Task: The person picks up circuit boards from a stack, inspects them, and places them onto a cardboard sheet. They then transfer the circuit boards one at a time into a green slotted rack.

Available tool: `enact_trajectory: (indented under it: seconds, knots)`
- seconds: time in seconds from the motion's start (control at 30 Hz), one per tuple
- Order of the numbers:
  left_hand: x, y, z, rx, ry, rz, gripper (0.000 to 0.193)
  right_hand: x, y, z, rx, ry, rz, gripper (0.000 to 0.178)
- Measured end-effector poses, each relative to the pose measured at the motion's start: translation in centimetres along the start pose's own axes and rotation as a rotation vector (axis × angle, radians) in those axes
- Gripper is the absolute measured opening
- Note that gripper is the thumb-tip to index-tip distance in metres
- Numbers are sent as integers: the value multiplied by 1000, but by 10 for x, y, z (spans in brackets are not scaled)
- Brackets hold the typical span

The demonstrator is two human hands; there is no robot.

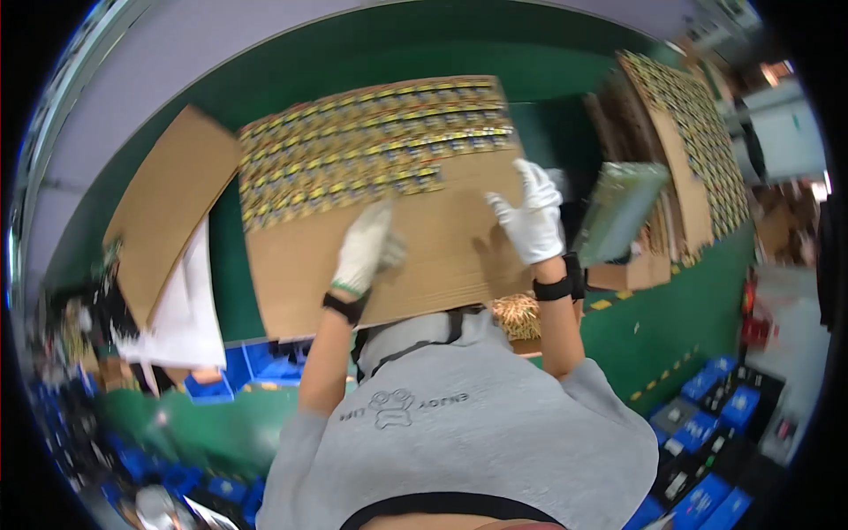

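A brown cardboard sheet (442, 221) lies in front of me on the green table. Rows of small yellow-and-gold pieces with dark parts (353, 150) cover its far half; their kind is too small to tell. My left hand (364, 246), in a white knit glove, is over the sheet just below the nearest row. Its fingers look stretched forward and somewhat blurred, with nothing visible in them. Near the sheet's right edge is my right hand (534, 221), also gloved in white. The thumb and fingers there are apart and hold nothing that I can see.
Another cardboard sheet (172, 212) leans at the left over white sheets (190, 309). To the right stand a clear-wrapped greenish stack (623, 208) and a board covered with similar small pieces (698, 132). A box of copper-coloured bits (517, 316) is by my waist. Blue bins (698, 433) stand lower right.
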State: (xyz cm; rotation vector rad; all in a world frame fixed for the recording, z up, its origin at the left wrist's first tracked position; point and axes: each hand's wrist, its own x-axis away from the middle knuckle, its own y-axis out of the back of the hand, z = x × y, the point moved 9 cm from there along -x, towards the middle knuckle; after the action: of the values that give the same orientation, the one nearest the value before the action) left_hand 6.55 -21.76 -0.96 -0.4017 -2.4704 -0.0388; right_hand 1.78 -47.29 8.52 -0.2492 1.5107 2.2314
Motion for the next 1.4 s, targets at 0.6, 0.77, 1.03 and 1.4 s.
enact_trajectory:
  seconds: [0.6, 0.77, 1.03, 1.4]
  knots:
    - [10, -26, -18, -774, -233, -209, 36, 8, 283, -419, 547, -857, -110, 81]
    - [28, -38, -23, -1011, -247, -428, 39, -14, 279, -426, 467, -909, 245, 104]
    - [31, -47, -27, -1118, -239, -439, 41, 0, 247, -406, -23, -836, 288, 85]
    - [28, -81, -32, -1189, -258, -413, 45, 48, 227, -235, 343, -564, -66, 43]
